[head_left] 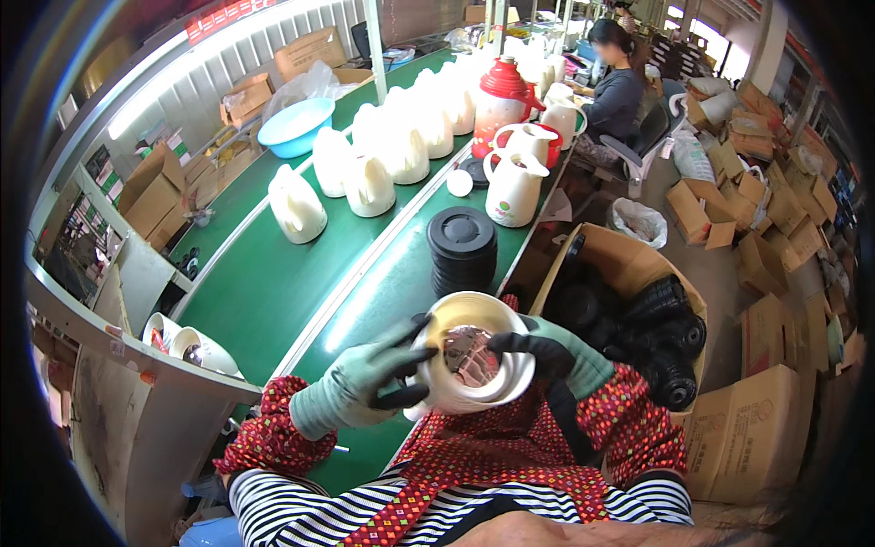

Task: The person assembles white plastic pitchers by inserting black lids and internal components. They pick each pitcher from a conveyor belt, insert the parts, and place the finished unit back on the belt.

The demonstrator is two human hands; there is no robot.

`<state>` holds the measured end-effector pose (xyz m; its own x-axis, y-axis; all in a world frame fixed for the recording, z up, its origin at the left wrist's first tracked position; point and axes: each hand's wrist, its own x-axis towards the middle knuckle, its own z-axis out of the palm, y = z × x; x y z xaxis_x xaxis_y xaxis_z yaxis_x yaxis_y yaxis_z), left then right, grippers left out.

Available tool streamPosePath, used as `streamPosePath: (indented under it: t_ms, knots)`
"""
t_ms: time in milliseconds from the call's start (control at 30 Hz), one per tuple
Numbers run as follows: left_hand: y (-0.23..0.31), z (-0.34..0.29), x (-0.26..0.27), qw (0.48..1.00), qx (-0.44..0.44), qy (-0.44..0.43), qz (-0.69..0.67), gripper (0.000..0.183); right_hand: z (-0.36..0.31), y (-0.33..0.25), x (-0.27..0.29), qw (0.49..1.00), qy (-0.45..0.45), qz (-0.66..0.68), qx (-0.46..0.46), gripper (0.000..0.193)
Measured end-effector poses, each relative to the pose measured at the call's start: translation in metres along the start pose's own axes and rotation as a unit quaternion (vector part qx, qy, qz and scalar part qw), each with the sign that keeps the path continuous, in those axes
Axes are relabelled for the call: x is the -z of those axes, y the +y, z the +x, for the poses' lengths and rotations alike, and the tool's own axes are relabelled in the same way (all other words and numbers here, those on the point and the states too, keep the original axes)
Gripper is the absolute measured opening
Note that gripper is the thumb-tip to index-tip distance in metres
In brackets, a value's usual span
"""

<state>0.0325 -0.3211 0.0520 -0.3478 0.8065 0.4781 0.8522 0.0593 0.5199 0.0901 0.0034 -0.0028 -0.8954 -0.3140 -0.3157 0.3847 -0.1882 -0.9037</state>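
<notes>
Between my gloved hands is a cream-white thermos jug body (pixel 438 380), tilted so its round open end faces up toward me. Shiny, reflective silver-pink material shows inside it. My left hand (pixel 369 376), in a green glove with black fingers, grips the jug's left side. On the other side, my right hand (pixel 558 354) holds the rim, its black fingertip reaching over the opening. Just beyond the jug stands a stack of black round plastic bases (pixel 462 246). The jug's far end is hidden, and the hands are slightly blurred.
White jugs (pixel 298 205) stand along the green conveyor (pixel 351 246), with a red thermos (pixel 504 100) and a blue basin (pixel 296 128) farther off. A carton (pixel 685 284) of black parts sits at my right. Another person (pixel 615 91) sits farther along the line.
</notes>
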Motion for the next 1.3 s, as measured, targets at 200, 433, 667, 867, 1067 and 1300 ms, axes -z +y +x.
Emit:
streamPosePath:
  t_ms: [200,433,667,867,1067,1300]
  knots:
    - [-0.09,-0.051,-0.102,0.816,0.247,0.136,-0.505,0.084,-0.062,0.037,0.026,0.977,0.109,0.156,0.095,0.051]
    - [-0.07,-0.037,-0.127,0.864,0.278,0.076,-0.412,0.073,-0.034,0.02,-0.009,0.985,0.041,0.163,0.037,0.056]
    - [-0.072,-0.072,-0.126,0.742,0.348,0.269,-0.506,0.067,0.083,0.005,0.001,0.936,0.034,-0.282,0.208,0.061]
    - [-0.082,-0.085,-0.111,0.722,0.367,0.319,-0.492,0.061,0.198,-0.062,0.017,0.626,0.246,-0.739,0.018,0.11]
    - [-0.086,-0.082,-0.112,0.717,0.368,0.327,-0.494,0.056,0.226,-0.056,0.035,0.648,0.25,-0.72,0.003,0.1]
    - [-0.082,-0.059,-0.12,0.735,0.339,0.297,-0.507,0.05,0.126,-0.029,0.026,0.778,0.2,-0.493,0.333,0.088]
